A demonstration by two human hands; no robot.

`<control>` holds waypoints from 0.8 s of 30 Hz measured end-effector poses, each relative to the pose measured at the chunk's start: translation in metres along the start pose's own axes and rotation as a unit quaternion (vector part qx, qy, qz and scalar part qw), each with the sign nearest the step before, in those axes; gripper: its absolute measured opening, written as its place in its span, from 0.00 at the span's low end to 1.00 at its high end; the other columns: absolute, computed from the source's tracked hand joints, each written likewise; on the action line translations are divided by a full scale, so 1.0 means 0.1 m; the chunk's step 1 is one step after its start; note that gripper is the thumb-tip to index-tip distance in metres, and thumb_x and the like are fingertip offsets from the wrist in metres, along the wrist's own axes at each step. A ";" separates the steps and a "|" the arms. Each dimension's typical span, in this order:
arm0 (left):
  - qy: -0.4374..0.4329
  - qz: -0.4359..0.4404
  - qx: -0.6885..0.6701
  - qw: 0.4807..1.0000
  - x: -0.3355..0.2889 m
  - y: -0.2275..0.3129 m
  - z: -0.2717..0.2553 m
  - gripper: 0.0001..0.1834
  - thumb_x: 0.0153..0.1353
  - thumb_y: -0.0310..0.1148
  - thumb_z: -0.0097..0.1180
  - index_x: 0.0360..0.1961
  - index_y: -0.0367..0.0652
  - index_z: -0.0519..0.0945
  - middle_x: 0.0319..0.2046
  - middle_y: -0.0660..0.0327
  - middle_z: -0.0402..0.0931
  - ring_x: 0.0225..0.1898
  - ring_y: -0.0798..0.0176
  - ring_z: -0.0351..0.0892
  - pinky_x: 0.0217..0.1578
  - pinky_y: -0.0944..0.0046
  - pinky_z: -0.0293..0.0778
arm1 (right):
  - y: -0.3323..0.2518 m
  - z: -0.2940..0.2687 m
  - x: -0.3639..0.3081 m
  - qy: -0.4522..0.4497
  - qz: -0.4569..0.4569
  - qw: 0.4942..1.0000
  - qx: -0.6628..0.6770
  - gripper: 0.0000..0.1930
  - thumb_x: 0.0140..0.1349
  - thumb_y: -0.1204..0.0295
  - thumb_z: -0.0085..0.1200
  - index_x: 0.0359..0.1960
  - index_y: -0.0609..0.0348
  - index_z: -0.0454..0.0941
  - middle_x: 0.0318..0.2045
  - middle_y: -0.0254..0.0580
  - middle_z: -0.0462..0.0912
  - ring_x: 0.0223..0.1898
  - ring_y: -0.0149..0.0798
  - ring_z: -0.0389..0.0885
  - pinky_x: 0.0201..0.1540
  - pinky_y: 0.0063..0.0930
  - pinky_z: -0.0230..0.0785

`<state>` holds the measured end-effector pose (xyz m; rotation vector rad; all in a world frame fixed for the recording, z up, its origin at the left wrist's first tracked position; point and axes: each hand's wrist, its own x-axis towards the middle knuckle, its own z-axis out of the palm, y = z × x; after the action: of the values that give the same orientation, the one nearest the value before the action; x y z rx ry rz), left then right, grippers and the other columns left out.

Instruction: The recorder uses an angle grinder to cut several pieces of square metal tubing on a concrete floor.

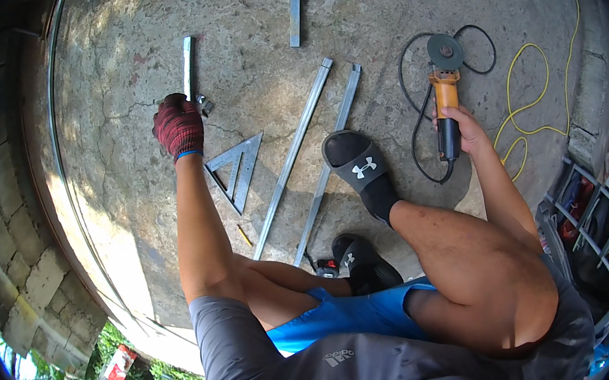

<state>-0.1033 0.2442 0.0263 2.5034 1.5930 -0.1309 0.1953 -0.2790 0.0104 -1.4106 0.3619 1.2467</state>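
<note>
My left hand [178, 125], in a red and black knit glove, is closed around the lower end of a short shiny metal bar [189, 62]. Beside its fingers lies a small metal piece [204, 106], partly hidden. Bare fingers of my right hand [470, 130] wrap the black handle of an orange angle grinder [446, 91]. Its dark disc [445, 51] points away from me, face up. A grey triangular speed square [250, 169] lies on the concrete just nearer than the left hand.
Two long metal channels [293, 157] lie between my hands; another bar [296, 7] is farther off. A black cord [402, 77] loops around the grinder, with a yellow cord [512, 110] to its right. A pencil [244, 235] and tape measure [326, 268] lie near my feet.
</note>
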 end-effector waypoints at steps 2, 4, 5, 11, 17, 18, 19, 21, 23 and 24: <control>0.083 -0.038 -0.138 0.986 0.04 -0.18 0.15 0.11 0.68 0.33 0.55 0.47 0.46 0.86 0.47 0.50 0.87 0.50 0.45 0.86 0.54 0.50 0.78 | 0.02 0.02 0.03 -0.002 0.003 1.000 -0.005 0.20 0.65 0.66 0.64 0.55 0.61 0.76 0.40 0.40 0.84 0.39 0.34 0.84 0.43 0.31 0.79; 0.135 -0.057 -0.212 0.966 0.08 -0.17 0.23 0.11 0.68 0.31 0.55 0.48 0.45 0.86 0.46 0.48 0.87 0.49 0.46 0.86 0.53 0.50 0.78 | 0.04 0.01 0.05 -0.005 0.001 1.000 -0.005 0.20 0.65 0.66 0.64 0.55 0.60 0.75 0.40 0.40 0.84 0.39 0.34 0.84 0.42 0.31 0.79; 0.112 -0.074 -0.228 0.964 0.06 -0.07 0.26 0.12 0.66 0.30 0.57 0.48 0.47 0.86 0.44 0.47 0.86 0.47 0.42 0.86 0.52 0.47 0.79 | 0.05 0.00 0.05 -0.009 -0.002 1.000 -0.002 0.20 0.65 0.66 0.64 0.55 0.60 0.75 0.41 0.40 0.84 0.39 0.34 0.84 0.42 0.32 0.79; 0.023 0.131 -0.022 0.991 -0.19 0.85 0.29 0.21 0.61 0.40 0.63 0.57 0.57 0.83 0.55 0.56 0.82 0.57 0.45 0.78 0.60 0.45 0.71 | 0.05 0.05 0.01 -0.007 -0.010 1.000 -0.012 0.21 0.64 0.67 0.65 0.56 0.59 0.75 0.42 0.40 0.84 0.40 0.34 0.84 0.43 0.31 0.78; 0.005 0.159 -0.080 0.984 -0.15 0.78 0.46 0.20 0.62 0.36 0.62 0.57 0.54 0.83 0.54 0.54 0.81 0.57 0.45 0.78 0.59 0.46 0.73 | 0.07 0.07 0.03 -0.014 -0.019 1.000 -0.019 0.20 0.63 0.65 0.67 0.52 0.60 0.77 0.41 0.39 0.84 0.40 0.33 0.84 0.45 0.30 0.78; -0.012 0.204 -0.127 0.971 -0.21 0.86 0.51 0.20 0.62 0.34 0.62 0.56 0.54 0.83 0.54 0.53 0.81 0.57 0.44 0.78 0.59 0.46 0.73 | 0.08 0.06 0.04 -0.011 -0.016 1.000 -0.018 0.19 0.63 0.65 0.67 0.51 0.60 0.77 0.40 0.39 0.84 0.40 0.32 0.84 0.44 0.29 0.78; -0.051 0.241 -0.146 0.958 -0.35 1.10 0.46 0.20 0.63 0.31 0.63 0.57 0.53 0.83 0.54 0.50 0.81 0.55 0.42 0.80 0.58 0.47 0.76 | 0.08 0.04 0.03 -0.007 -0.015 1.000 -0.018 0.19 0.63 0.64 0.67 0.50 0.60 0.78 0.40 0.38 0.84 0.39 0.32 0.84 0.44 0.29 0.78; -0.107 0.304 -0.135 0.937 -0.53 1.46 0.47 0.26 0.62 0.31 0.64 0.63 0.57 0.79 0.58 0.50 0.78 0.58 0.41 0.77 0.60 0.46 0.74 | 0.08 0.07 0.04 0.011 -0.010 0.999 -0.033 0.18 0.63 0.64 0.68 0.48 0.60 0.79 0.39 0.38 0.84 0.38 0.32 0.84 0.43 0.29 0.77; -0.132 0.322 -0.128 0.929 -0.61 1.78 0.50 0.28 0.61 0.33 0.66 0.64 0.60 0.78 0.62 0.52 0.75 0.61 0.42 0.76 0.62 0.45 0.73 | 0.11 0.07 0.03 0.032 -0.012 0.998 -0.049 0.17 0.62 0.63 0.69 0.46 0.59 0.81 0.38 0.37 0.84 0.37 0.32 0.84 0.41 0.28 0.77; -0.132 0.328 -0.105 0.929 -0.61 1.89 0.51 0.29 0.61 0.34 0.66 0.64 0.60 0.78 0.63 0.52 0.75 0.61 0.43 0.76 0.62 0.44 0.73 | 0.11 0.06 0.05 0.027 -0.015 0.998 -0.050 0.17 0.62 0.63 0.69 0.46 0.59 0.81 0.38 0.37 0.84 0.38 0.32 0.84 0.42 0.28 0.77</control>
<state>0.0433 0.1020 0.0042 2.5582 0.5819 -0.1837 0.1856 -0.2756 0.0021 -1.5324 0.3184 1.2186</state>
